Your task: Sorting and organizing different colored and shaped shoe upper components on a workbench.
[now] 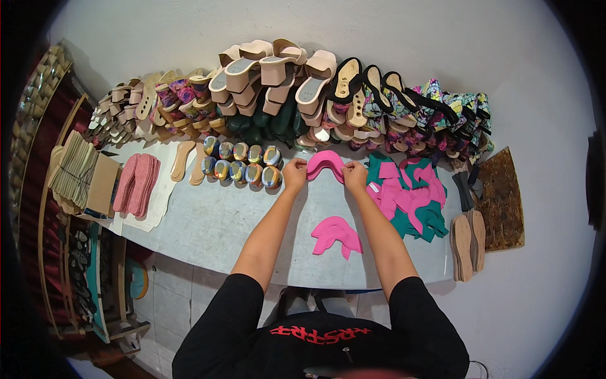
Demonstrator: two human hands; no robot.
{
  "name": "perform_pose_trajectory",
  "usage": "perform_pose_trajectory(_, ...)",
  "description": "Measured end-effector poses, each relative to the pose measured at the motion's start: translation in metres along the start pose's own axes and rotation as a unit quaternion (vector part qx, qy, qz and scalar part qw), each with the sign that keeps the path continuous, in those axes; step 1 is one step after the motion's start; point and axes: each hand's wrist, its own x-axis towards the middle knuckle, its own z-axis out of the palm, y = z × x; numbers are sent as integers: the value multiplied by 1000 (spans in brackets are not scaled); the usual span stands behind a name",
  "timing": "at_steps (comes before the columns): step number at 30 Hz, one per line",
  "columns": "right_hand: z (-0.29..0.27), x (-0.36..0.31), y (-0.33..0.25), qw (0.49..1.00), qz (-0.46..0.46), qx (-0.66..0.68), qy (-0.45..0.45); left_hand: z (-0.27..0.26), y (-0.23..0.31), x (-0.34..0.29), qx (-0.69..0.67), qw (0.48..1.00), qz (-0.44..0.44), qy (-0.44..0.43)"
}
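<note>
The left hand [294, 175] and right hand [355, 176] pinch opposite ends of an arched pink stack [325, 162], toward the surface's far edge. Between the forearms, nearer the near edge, lie loose pink pieces [336, 237]. A pink-and-green pile [410, 194] crowds the right hand, toward the right edge. Sandals [284, 82] line the far edge; the grey surface [208, 208] offers its widest room left of the left forearm, up to the near edge.

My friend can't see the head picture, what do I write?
A person's left hand and right hand hold a pink arched stack by its ends at a pale table. Loose pink pieces lie nearer the front edge, pink and green pieces to the right, and sandals are piled behind.
</note>
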Motion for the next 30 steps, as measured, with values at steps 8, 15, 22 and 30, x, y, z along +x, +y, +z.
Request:
perform_pose_trajectory(8,2,-11,8,991,-53,-123,0,6,11,-16,190,975,113,29)
perform_pose_trajectory(15,-30,-102,1,983,-100,-156,2,2,11,-125,190,973,97,-84)
perform_pose_trajectory(22,-58,-182,20,965,-59,-246,-63,3,16,-204,286,936,203,-26)
perform_pose_trajectory(30,-64,-170,13,994,-93,-53,-3,-9,45,-183,83,993,34,-83)
